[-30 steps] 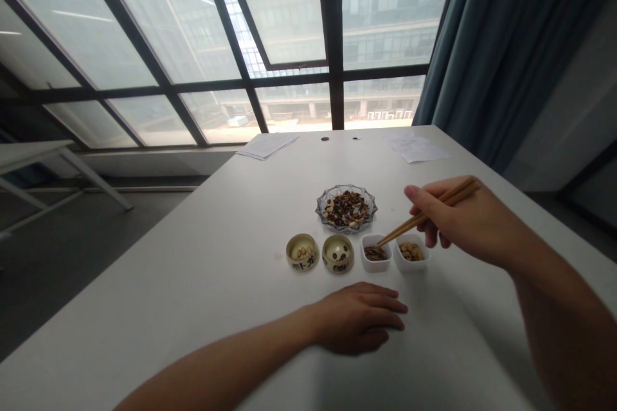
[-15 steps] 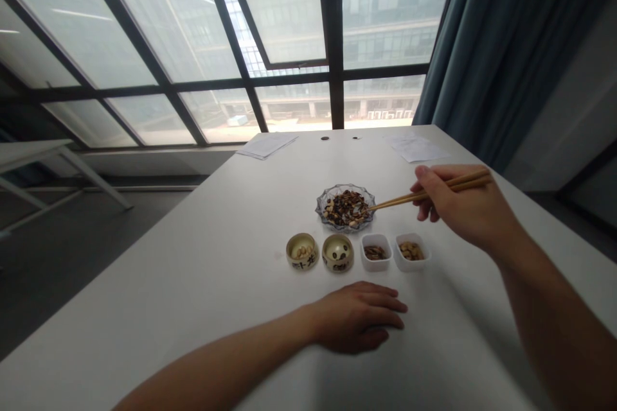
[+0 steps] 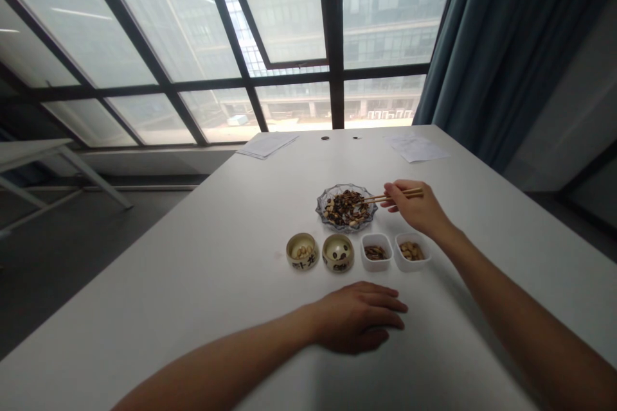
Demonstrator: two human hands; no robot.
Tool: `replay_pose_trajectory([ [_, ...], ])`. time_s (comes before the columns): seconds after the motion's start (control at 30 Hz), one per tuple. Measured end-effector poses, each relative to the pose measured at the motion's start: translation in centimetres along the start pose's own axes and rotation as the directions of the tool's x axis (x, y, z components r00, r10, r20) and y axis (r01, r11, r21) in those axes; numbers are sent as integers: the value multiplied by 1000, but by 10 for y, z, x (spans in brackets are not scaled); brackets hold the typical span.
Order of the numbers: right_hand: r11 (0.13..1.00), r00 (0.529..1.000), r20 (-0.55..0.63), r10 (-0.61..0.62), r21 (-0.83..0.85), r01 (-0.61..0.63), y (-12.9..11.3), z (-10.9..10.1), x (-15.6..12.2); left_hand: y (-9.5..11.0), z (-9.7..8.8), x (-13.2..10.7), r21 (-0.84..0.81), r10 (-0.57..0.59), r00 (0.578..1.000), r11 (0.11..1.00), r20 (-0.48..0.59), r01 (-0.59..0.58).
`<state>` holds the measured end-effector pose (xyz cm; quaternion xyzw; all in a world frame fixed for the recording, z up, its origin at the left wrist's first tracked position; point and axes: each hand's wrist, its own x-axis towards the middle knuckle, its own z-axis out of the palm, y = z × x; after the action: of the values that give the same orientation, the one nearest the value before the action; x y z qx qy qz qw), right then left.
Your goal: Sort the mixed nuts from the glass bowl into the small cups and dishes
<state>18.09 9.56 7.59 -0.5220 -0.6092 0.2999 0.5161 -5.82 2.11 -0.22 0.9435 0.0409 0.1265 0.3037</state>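
My right hand (image 3: 415, 209) grips a pair of wooden chopsticks (image 3: 385, 198), their tips reaching into a glass dish (image 3: 346, 208) of mixed seeds and nuts. In front of the dish stands a row of small containers: a gold bowl (image 3: 302, 251) with pale nuts, a second gold bowl (image 3: 338, 252) with dark seeds, a white cup (image 3: 376, 252) with brown seeds and a white cup (image 3: 411, 251) with peanuts. My left hand (image 3: 359, 316) lies flat on the white table (image 3: 202, 257), palm down, fingers stretched out, holding nothing.
Papers (image 3: 267, 144) lie at the table's far left end and another sheet (image 3: 416, 148) at the far right. A large window (image 3: 270, 38) and a teal curtain (image 3: 501, 45) stand behind. Another table (image 3: 33, 154) is at the left.
My right hand rose from the white cups and reached forward to the glass dish, bringing the chopstick tips into the mixed seeds. My left hand has stayed still.
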Motion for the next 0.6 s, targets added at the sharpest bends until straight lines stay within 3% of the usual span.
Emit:
replay_pose_trajectory([
  [0.2,999,998,-65,21,44,-18,14,7,2,2,-2,0,7,1,1000,1000,11,-1],
  [0.43,996,982,-178,66,72,-54,11,13,0,1,-1,0,21,8,1000,1000,6,-8],
  [0.6,996,974,-220,50,79,-33,-4,4,0,-1,1,-1,19,7,1000,1000,2,-7],
])
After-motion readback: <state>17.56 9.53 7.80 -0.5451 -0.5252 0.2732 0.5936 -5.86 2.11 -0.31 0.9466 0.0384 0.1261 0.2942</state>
